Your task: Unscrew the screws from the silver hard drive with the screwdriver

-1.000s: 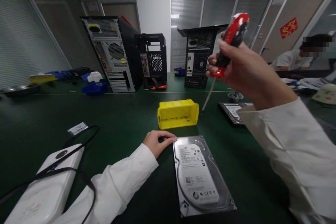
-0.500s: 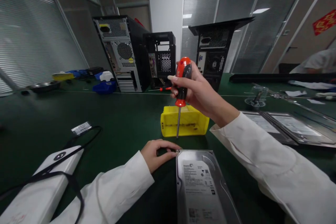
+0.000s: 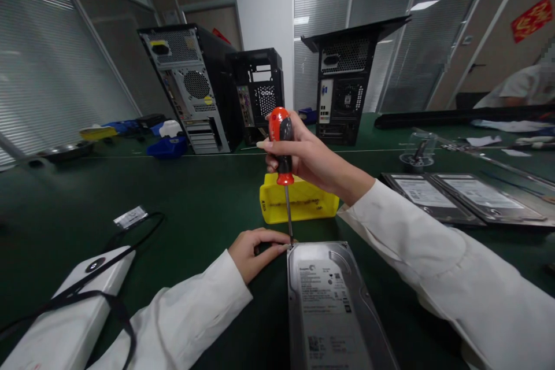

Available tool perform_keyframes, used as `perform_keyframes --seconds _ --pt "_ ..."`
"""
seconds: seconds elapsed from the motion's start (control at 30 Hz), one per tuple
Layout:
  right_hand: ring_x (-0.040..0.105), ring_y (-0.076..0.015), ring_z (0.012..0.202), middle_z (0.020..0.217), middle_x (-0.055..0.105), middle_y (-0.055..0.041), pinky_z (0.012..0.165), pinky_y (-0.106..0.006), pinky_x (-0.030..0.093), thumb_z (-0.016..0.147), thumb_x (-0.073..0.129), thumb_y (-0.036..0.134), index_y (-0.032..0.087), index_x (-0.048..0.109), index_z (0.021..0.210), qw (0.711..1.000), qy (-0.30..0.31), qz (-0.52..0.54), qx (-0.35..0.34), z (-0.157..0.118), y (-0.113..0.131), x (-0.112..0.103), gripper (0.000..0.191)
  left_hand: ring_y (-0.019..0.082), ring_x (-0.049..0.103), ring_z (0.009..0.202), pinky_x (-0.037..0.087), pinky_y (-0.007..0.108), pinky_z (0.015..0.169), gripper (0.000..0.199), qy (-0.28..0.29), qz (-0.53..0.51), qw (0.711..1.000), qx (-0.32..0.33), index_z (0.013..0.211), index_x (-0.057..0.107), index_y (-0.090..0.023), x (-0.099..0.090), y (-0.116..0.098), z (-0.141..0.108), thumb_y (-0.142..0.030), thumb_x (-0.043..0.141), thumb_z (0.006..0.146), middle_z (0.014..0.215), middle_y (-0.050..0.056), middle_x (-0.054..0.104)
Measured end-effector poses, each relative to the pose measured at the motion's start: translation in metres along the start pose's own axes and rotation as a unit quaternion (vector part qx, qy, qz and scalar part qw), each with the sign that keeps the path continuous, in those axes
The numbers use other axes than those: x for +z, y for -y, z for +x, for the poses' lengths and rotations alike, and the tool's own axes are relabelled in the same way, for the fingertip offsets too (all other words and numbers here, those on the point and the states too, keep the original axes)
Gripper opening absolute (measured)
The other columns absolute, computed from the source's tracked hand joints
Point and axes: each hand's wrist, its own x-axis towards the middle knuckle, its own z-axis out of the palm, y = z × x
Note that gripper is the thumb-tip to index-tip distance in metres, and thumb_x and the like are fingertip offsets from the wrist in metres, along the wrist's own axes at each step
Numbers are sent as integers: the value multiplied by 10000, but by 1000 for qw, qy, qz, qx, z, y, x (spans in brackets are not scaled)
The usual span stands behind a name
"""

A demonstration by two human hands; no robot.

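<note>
"What is being shown in the head view?"

"A red-and-black screwdriver point(image 3: 284, 153) is being gripped by the right hand point(image 3: 310, 153), which is being kept closed around the handle, with most of the curled fingers being hidden behind it."

"And the tip?"

"It is being pointed down at the far left corner of a hard drive point(image 3: 325, 318); whether a screw is being met cannot be made out."

"Where is the drive being seen?"

"It is being supported flat on the green table point(image 3: 195, 196), label up, its near end being cut off by the lower edge."

"How is the left hand point(image 3: 251, 253) being used?"

"Its thumb and fingertips are being held at that same corner; whether the drive is being pinched or only touched cannot be told."

"What else is being covered?"

"The yellow bin point(image 3: 310, 211), beyond the drive, is being partly blocked by the right hand and the shaft. The white device point(image 3: 65, 324) is being crossed by a dark strap point(image 3: 99, 296) and cut off at lower left. A person in white point(image 3: 526, 87) is being cropped by the right edge."
</note>
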Motion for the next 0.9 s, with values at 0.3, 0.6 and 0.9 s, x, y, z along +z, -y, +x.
perform_keyframes --seconds 0.3,0.6,0.9 --pt "493 -26 593 817 429 43 606 -216 474 713 610 221 286 288 1073 1000 7 -3 -2 2 -5 -1 487 201 647 922 492 293 850 225 -3 -12 1000 6 924 714 -179 2 -2 2 -250 548 789 962 47 720" --pt "500 -30 617 807 435 43 634 -218 485 719 607 225 288 276 1108 1000 10 -1 4 -1 -7 -1 515 201 645 932 489 289 853 231 5 -11 1000 11 947 709 -181 1 0 2 -222 545 789 982 41 715" --pt "527 -45 671 864 471 23 686 -249 506 698 603 113 230 299 1066 998 42 -55 0 -5 10 0 491 201 647 929 491 285 848 228 2 -13 1000 19 954 706 -166 1 1 1 -212 549 796 980 52 713"
